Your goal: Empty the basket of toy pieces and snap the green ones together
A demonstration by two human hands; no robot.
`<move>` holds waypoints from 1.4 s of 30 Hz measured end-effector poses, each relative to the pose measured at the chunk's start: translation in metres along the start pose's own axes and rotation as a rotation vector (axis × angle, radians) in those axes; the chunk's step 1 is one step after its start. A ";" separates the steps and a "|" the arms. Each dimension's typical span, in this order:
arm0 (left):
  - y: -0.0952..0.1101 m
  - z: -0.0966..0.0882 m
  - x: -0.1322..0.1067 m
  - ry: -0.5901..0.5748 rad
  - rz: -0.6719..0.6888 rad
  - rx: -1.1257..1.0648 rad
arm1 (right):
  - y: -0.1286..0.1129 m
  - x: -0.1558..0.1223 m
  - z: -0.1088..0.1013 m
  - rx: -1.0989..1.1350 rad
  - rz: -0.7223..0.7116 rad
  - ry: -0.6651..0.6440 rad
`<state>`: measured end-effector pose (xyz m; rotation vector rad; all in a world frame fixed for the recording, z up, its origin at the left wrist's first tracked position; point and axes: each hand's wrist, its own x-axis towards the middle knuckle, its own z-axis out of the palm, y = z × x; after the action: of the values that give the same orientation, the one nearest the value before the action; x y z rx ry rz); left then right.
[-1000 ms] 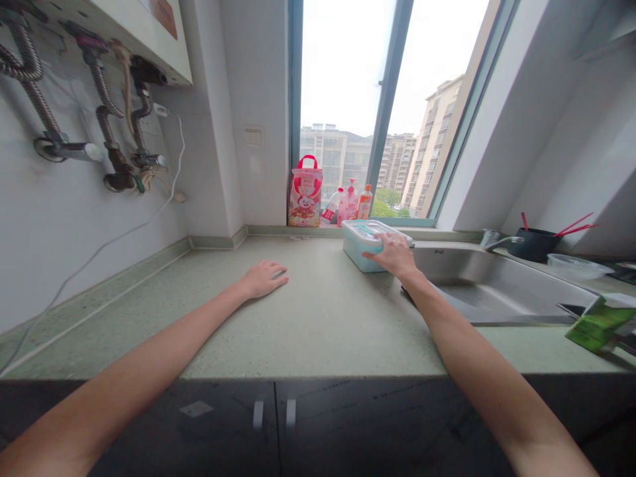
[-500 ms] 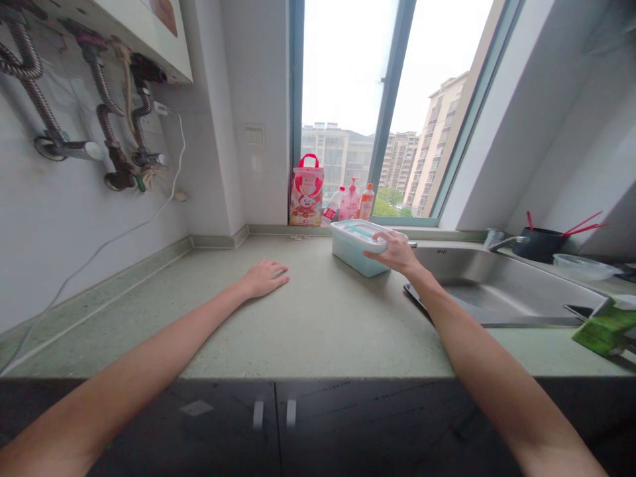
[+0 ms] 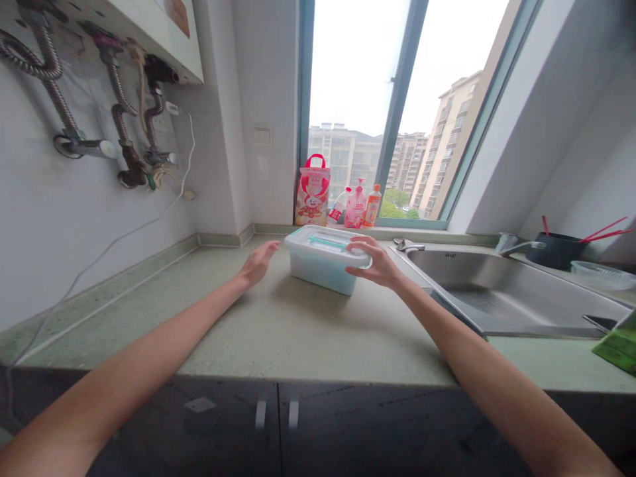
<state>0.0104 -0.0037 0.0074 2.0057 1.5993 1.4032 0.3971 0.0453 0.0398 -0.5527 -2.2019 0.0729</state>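
A lidded plastic storage box (image 3: pixel 320 268), pale blue-white with a clear top and teal trim, sits a little askew near the middle of the countertop (image 3: pixel 298 338). My right hand (image 3: pixel 375 262) grips its right end, fingers over the lid's edge and thumb lower on the side. What the box holds cannot be made out. Just off the box's left end is my left hand (image 3: pixel 258 263), raised slightly above the counter, fingers loosely extended and holding nothing. A small gap shows between it and the box.
To the right lies a steel sink (image 3: pixel 497 285) with a faucet (image 3: pixel 517 245). A black pot (image 3: pixel 559 250), a clear plastic basket (image 3: pixel 601 273) and a green package (image 3: pixel 619 348) stand around it. Along the windowsill are a pink bag (image 3: pixel 313 195) and several bottles (image 3: pixel 355 207).
My right hand has brought the box leftward and nearer along the counter. My left hand has lifted from lying on the counter and turned toward the box's left end.
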 end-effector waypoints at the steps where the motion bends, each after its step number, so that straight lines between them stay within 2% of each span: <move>1: -0.001 -0.002 0.001 0.025 -0.007 -0.060 | -0.007 0.001 0.001 0.041 -0.027 -0.020; 4: -0.002 -0.009 0.006 0.031 -0.005 -0.336 | -0.027 0.003 0.003 0.153 -0.102 -0.076; 7: 0.002 -0.014 0.006 -0.066 -0.026 -0.642 | -0.045 0.005 0.006 0.223 -0.132 -0.124; 9: 0.008 -0.016 0.003 -0.134 -0.066 -0.745 | -0.052 0.006 0.008 0.246 -0.131 -0.143; 15: 0.025 -0.024 -0.002 -0.174 -0.115 -0.710 | -0.051 0.005 0.010 0.228 -0.112 -0.136; 22: 0.024 -0.025 0.001 -0.162 -0.140 -0.738 | -0.040 0.006 0.008 0.205 -0.132 -0.150; 25: 0.024 -0.025 0.001 -0.166 -0.151 -0.716 | -0.036 0.007 -0.002 0.101 -0.154 -0.153; 30: 0.024 -0.026 0.003 -0.164 -0.142 -0.668 | -0.030 0.010 -0.031 -0.172 -0.209 -0.169; 33: 0.025 -0.026 0.003 -0.174 -0.137 -0.661 | -0.029 0.010 -0.041 -0.216 -0.164 -0.150; 36: 0.028 -0.026 0.002 -0.205 -0.125 -0.709 | -0.025 0.008 -0.040 -0.087 -0.066 -0.180; 40: 0.033 -0.025 0.001 -0.219 -0.128 -0.795 | -0.015 0.008 -0.035 0.309 0.106 -0.238; 42: 0.035 -0.025 0.001 -0.206 -0.146 -0.812 | -0.012 0.009 -0.032 0.422 0.212 -0.214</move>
<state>0.0136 -0.0257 0.0440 1.4495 0.8499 1.4128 0.4119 0.0333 0.0693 -0.5527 -2.2332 0.7208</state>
